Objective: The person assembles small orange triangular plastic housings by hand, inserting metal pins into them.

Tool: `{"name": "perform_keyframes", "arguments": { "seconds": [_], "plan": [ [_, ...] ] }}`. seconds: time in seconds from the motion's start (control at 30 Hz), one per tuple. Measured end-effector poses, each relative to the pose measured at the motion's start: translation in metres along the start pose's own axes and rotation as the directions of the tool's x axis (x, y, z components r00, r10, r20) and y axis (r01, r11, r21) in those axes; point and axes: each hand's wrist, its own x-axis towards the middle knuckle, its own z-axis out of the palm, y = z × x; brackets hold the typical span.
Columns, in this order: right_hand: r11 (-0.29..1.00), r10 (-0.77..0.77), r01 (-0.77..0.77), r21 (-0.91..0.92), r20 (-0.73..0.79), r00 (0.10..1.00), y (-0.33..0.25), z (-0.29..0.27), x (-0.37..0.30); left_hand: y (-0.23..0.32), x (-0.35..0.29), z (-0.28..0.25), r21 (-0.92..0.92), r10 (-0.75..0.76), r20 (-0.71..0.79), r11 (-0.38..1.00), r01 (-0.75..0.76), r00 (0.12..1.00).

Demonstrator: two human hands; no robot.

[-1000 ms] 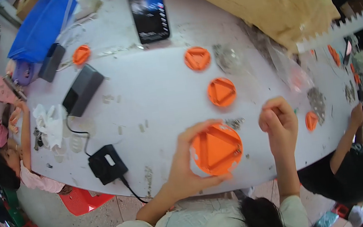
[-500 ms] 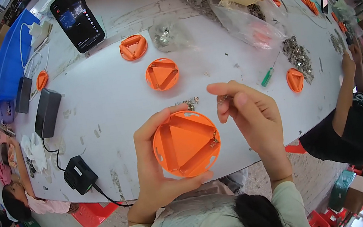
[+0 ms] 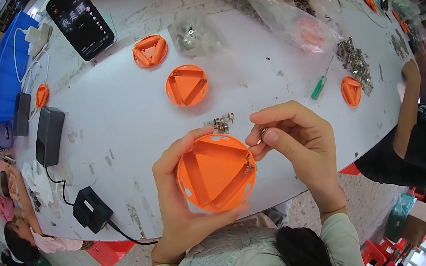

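My left hand [image 3: 178, 192] grips a round orange plastic housing [image 3: 217, 171] by its rim, its open side facing up. Inside are three long slots set in a triangle, and a small metal battery contact [image 3: 249, 164] sits at the right corner. Just right of the housing, my right hand [image 3: 301, 142] pinches a small metal spring contact [image 3: 261, 130] between thumb and fingers, apart from the rim. Behind the housing lies a little pile of metal contacts [image 3: 220, 125]. Farther back rests another orange housing [image 3: 187, 85] with contacts in its slots.
A green-handled screwdriver [image 3: 319, 87] lies by a heap of metal parts [image 3: 354, 61] and an orange housing [image 3: 351, 91]. Clear plastic bags [image 3: 284, 19], a propped phone [image 3: 80, 23] and black power adapters [image 3: 50, 135] stand around. Other people sit at both sides.
My right hand has closed its fingers more tightly around the spring contact and tilted toward the housing's right rim. The view has shifted slightly; my left hand still holds the housing.
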Motion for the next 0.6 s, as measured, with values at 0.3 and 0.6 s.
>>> {"name": "perform_keyframes", "arguments": {
  "seconds": [0.3, 0.6],
  "plan": [
    [0.994, -0.003, -0.006, -0.105, -0.09, 0.996, -0.007, 0.01, -0.001, -0.001, -0.002, -0.002, 0.078, 0.03, -0.029, 0.997, -0.027, 0.999],
    [0.802, -0.331, 0.259, -0.538, -0.04, 0.943, -0.015, 0.019, -0.003, 0.002, -0.003, -0.003, 0.063, -0.02, 0.022, 0.998, 0.019, 1.0]
  ]
}}
